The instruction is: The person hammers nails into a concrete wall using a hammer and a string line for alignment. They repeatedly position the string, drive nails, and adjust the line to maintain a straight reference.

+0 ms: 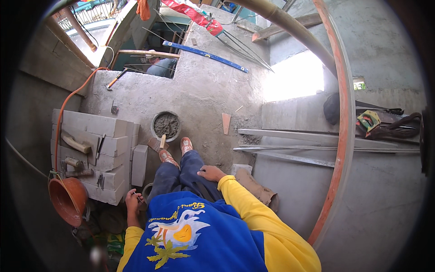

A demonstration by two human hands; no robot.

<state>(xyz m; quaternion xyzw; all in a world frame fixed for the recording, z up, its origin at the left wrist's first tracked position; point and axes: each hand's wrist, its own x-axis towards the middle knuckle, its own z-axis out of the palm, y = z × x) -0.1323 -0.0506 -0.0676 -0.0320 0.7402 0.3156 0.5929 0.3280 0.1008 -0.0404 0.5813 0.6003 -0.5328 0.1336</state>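
My left hand (133, 199) hangs low beside the stacked pale blocks (108, 165), its fingers closed around something small and thin that I cannot make out. My right hand (211, 173) lies on my right thigh, palm down, with nothing visible in it. In front of my shoes stands a round bucket (154, 130) holding wet grey mortar (167, 124). A trowel's pale wooden handle (162, 141) sticks out at the bucket's near side. On top of the blocks lie a curved wooden handle (76, 143) and several other hand tools, partly hard to tell apart.
A blue spirit level (206, 56) and a hammer (117, 79) lie near a floor opening (158, 68), where a person's back shows. An orange bucket (67, 201) hangs left. Metal bars (294, 136), a saw (369, 120) and an upright timber (340, 109) stand right.
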